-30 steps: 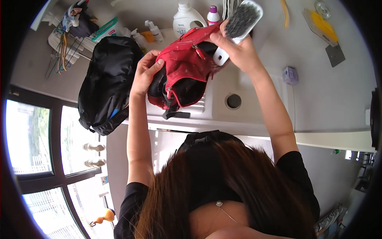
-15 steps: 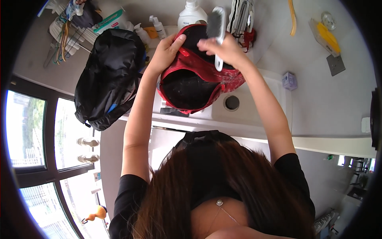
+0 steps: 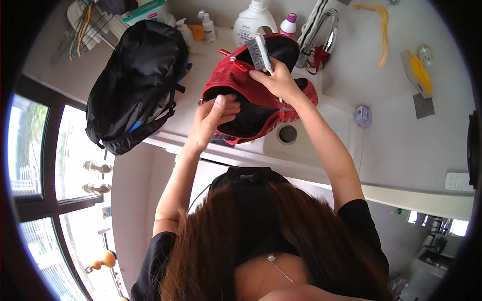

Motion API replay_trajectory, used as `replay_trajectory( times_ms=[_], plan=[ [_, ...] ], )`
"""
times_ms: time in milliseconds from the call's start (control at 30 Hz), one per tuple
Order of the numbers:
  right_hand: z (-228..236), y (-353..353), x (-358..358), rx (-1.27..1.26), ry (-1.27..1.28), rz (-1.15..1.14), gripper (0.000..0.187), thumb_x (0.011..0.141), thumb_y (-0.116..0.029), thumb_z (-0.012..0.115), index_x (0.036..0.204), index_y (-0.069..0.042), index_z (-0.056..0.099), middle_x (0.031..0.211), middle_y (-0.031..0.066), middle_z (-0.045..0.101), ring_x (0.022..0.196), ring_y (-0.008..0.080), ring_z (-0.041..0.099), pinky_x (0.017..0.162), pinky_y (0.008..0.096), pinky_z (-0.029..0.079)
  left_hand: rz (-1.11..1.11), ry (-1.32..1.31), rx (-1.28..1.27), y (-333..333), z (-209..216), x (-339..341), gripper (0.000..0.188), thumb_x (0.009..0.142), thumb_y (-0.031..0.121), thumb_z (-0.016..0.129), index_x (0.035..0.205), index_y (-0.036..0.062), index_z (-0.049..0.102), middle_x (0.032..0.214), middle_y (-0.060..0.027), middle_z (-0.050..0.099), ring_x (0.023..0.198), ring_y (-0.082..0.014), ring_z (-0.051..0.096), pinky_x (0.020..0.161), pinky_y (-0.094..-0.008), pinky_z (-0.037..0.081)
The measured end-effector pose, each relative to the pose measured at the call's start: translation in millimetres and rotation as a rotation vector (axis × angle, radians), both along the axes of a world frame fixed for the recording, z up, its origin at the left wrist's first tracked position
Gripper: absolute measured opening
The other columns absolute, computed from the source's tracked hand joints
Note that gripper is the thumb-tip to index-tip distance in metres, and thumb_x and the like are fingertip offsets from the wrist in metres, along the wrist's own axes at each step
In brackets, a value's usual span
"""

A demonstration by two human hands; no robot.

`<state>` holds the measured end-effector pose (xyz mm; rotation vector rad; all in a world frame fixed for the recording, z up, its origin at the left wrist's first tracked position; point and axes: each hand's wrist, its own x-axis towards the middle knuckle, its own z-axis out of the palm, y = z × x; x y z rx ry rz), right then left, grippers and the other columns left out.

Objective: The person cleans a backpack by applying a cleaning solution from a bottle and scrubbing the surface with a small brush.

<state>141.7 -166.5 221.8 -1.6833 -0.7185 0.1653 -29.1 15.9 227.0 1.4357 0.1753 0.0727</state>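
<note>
A red backpack point(image 3: 228, 78) with black lining lies in the white sink, its front pocket and a farther compartment gaping. My right hand point(image 3: 281, 84) grips a white scrub brush point(image 3: 265, 52) over the backpack's upper part. Its dark bristles point left, and part of the handle is hidden by the hand. At the near-left rim of the front pocket is my left hand point(image 3: 213, 118), fingers stretched over the dark opening and nothing held. Whether those fingertips touch the lining I cannot tell.
Left of the sink stands a black backpack point(image 3: 145, 75). Behind are a large white bottle point(image 3: 254, 22), a purple-capped bottle point(image 3: 288, 25), pump bottles point(image 3: 208, 29) and a chrome faucet point(image 3: 329, 35). The drain point(image 3: 287, 134) and a small purple box point(image 3: 363, 116) lie to the right.
My left hand has let go of the backpack's far rim and come nearer, to the front pocket. The brush has shifted slightly left and tilted; the purple-capped bottle now shows.
</note>
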Motion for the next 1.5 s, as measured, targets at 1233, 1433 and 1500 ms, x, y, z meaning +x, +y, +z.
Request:
replay_trajectory(
  times_ms=[1233, 1433, 1500],
  plan=[
    [5.4, -100.5, -109.6, -0.553, 0.192, -0.249, 0.035, 0.086, -0.034, 0.082, 0.091, 0.000, 0.072, 0.077, 0.0060, 0.073, 0.068, 0.0119, 0.066, 0.068, 0.0335, 0.054, -0.089, -0.019, -0.294, -31.6, -83.9, 30.3, 0.024, 0.103, 0.006, 0.057, 0.124, 0.0012, 0.066, 0.119, -0.0048, 0.071, 0.108, -0.0130, 0.065, 0.097, -0.0302, 0.051],
    [78.2, -50.9, 15.3, -0.299, -0.090, -0.329, 0.050, 0.084, -0.050, 0.078, 0.089, -0.001, 0.072, 0.070, 0.0067, 0.068, 0.066, 0.0161, 0.064, 0.067, 0.0346, 0.052, -0.207, -0.259, -0.099, 3.7, 46.8, 111.3, 0.023, 0.099, 0.003, 0.055, 0.118, -0.0009, 0.068, 0.107, -0.0064, 0.074, 0.096, -0.0153, 0.070, 0.087, -0.0302, 0.056],
    [105.0, -8.4, 41.0, -0.335, -0.108, -0.291, 0.051, 0.089, -0.052, 0.076, 0.086, -0.001, 0.070, 0.069, 0.0007, 0.062, 0.063, 0.0097, 0.055, 0.059, 0.0294, 0.045, -0.342, -0.190, 0.010, 19.0, 90.7, 127.3, 0.024, 0.098, 0.004, 0.058, 0.118, -0.0019, 0.069, 0.107, -0.0074, 0.074, 0.094, -0.0157, 0.071, 0.085, -0.0309, 0.057]
  ],
)
